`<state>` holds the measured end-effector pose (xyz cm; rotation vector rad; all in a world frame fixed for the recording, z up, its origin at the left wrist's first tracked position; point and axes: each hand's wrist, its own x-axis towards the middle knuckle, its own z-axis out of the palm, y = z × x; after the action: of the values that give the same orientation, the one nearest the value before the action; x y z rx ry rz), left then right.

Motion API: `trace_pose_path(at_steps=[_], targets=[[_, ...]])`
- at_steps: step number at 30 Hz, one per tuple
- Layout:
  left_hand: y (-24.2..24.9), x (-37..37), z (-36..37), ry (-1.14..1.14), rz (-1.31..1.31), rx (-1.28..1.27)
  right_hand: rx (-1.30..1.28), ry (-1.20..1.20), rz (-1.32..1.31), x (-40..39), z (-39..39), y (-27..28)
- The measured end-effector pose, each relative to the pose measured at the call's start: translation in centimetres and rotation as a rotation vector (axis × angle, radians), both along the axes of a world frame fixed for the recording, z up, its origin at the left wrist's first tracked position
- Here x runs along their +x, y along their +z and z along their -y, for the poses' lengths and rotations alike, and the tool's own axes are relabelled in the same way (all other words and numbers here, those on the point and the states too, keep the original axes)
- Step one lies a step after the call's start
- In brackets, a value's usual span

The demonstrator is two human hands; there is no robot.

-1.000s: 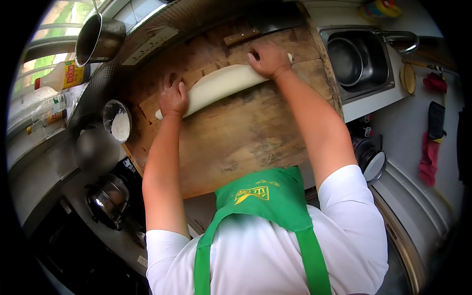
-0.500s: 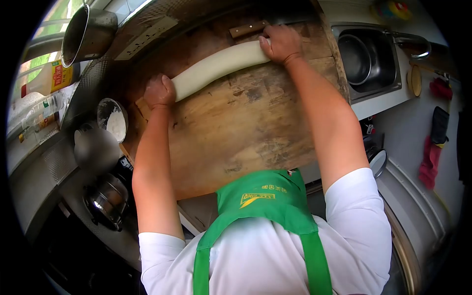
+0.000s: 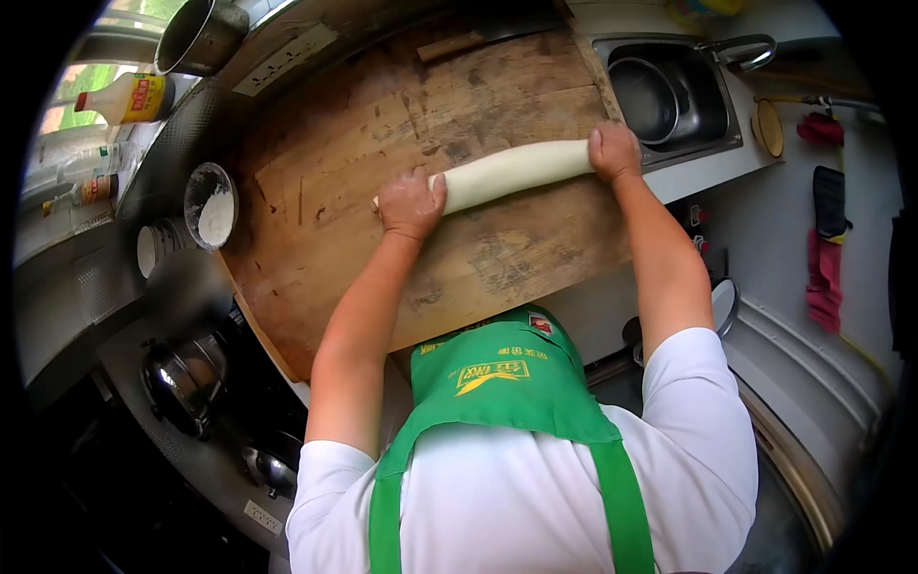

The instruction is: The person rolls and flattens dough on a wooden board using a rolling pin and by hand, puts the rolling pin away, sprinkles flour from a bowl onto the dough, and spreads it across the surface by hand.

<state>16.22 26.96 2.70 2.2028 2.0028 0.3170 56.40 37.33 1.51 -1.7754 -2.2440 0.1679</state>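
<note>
A long roll of pale dough (image 3: 516,175) lies slantwise over the right half of the wooden board, apparently wrapped around a rolling pin (image 3: 376,204) whose tip pokes out past my left hand. My left hand (image 3: 413,203) is closed around the left end of the roll. At the other end, near the board's right edge, my right hand (image 3: 615,151) is closed too. The middle of the pin is hidden inside the dough. Beneath both hands is the worn board (image 3: 325,249), with dark stains and scratches.
A bowl of flour (image 3: 212,207) stands left of the board. At the far edge lies a knife (image 3: 449,48) with a wooden handle. The sink (image 3: 717,105) is beyond the right edge. Bottles (image 3: 129,99) and a pot (image 3: 199,36) line the window side.
Both hands have brought the dough roll toward my body and to the right across the board. The camera view has shifted as well. Both hands keep their hold.
</note>
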Motion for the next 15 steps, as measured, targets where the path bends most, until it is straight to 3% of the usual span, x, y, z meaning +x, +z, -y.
trace_pose_path(at_steps=[3, 8, 11, 13, 15], targets=[[-0.1, -0.3, 7.8, -0.028, 0.01, -0.075, -0.008, 0.044, 0.057, 0.5, 7.6, -0.7], [-2.1, -8.3, 19.6, 0.077, -0.093, -0.042, 0.049, 0.154, -0.082, -7.9, 15.9, -0.4], [-1.3, -9.6, 21.4, 0.176, -0.133, -0.103, -0.024, 0.23, -0.074, -10.7, 16.0, 0.5], [0.4, -6.6, 20.1, 0.427, -0.082, -0.17, -0.149, 0.211, 0.087, -11.6, 15.3, 2.6], [-0.8, -2.7, 19.7, 0.301, 0.007, 0.041, -0.241, 0.225, 0.172, -12.7, 15.9, 2.6]])
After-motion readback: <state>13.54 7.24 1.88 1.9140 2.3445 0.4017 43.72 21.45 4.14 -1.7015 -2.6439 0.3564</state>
